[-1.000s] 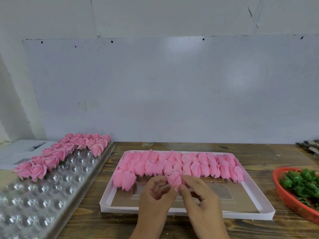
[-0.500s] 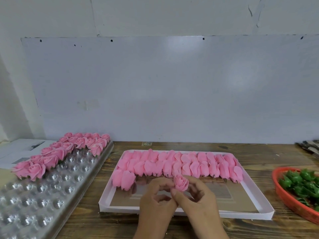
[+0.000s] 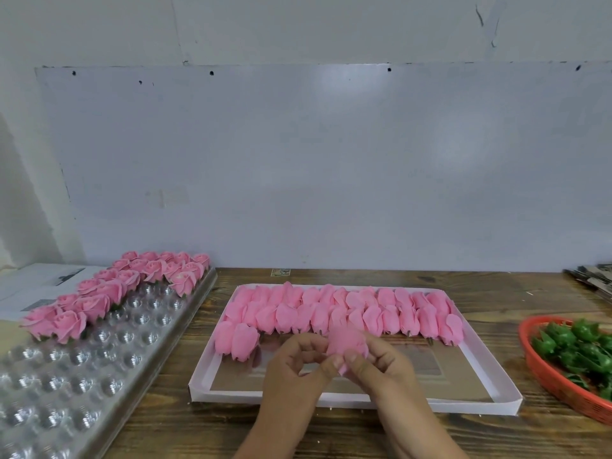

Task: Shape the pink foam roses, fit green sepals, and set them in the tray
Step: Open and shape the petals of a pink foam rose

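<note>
Both hands' fingers [image 3: 334, 361] pinch one pink foam rose [image 3: 347, 342] at lower centre, green sepals [image 3: 576, 351] lying far right, nearer the right hand [image 3: 381, 362]

A dark brown wooden plank tabletop [image 3: 496, 293] with strong grain runs up against a pale grey-white wall [image 3: 331, 28]. Fixed to that wall stands a large smooth bluish-white panel [image 3: 298, 167], dotted with small dark holes along its top edge. Soft light leaves a faint sheen high on the panel.
</note>
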Demonstrator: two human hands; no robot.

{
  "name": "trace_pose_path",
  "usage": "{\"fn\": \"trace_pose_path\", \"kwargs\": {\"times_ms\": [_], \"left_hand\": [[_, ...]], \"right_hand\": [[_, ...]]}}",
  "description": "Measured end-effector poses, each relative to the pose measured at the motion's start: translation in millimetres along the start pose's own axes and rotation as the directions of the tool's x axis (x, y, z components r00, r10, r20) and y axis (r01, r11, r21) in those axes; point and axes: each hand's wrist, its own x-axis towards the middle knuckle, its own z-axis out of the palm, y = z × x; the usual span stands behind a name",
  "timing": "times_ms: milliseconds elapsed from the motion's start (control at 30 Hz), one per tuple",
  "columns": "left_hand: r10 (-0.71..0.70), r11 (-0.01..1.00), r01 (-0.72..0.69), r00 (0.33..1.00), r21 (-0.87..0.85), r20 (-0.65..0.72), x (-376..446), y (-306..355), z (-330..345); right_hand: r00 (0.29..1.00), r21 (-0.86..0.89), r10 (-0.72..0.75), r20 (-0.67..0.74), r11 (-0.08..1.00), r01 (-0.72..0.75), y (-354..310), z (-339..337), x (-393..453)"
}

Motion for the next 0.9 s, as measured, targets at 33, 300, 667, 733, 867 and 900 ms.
{"fn": "trace_pose_path", "kwargs": {"times_ms": [33,300,667,733,867,900], "left_hand": [[-0.01,1.0,0.01,1.0,0.01,-0.001,0.3,-0.4,0.0],[-0.111,0.993,0.112,0.993,-0.025,0.051,1.6,-0.3,-2.1],[-0.049,0.995,0.051,0.998,0.084,-0.027,-2.0,-0.9,2.3],[-0.054,0.992,0.063,0.995,0.111,-0.078,-3.8,-0.8,4.6],[-0.058,0.985,0.08,0.988,0.156,-0.142,-4.1,-3.0,7.1],[-0.051,0.984,0.075,0.988,0.163,-0.147,-4.4,-4.1,7.2]], "right_hand": [[1.0,0.005,0.004,0.0,1.0,-0.004,0.4,0.2,0.5],[0.999,-0.032,-0.002,0.033,0.999,0.003,4.4,-4.5,2.1],[0.985,-0.116,-0.093,-0.143,0.99,0.076,10.2,-1.6,0.0],[0.986,-0.139,-0.089,-0.144,0.988,0.069,11.4,1.8,-2.0],[0.991,-0.11,-0.034,-0.129,0.994,0.02,16.0,9.6,-5.5],[0.99,-0.103,-0.028,-0.137,0.995,0.014,17.6,11.1,-6.3]]}}
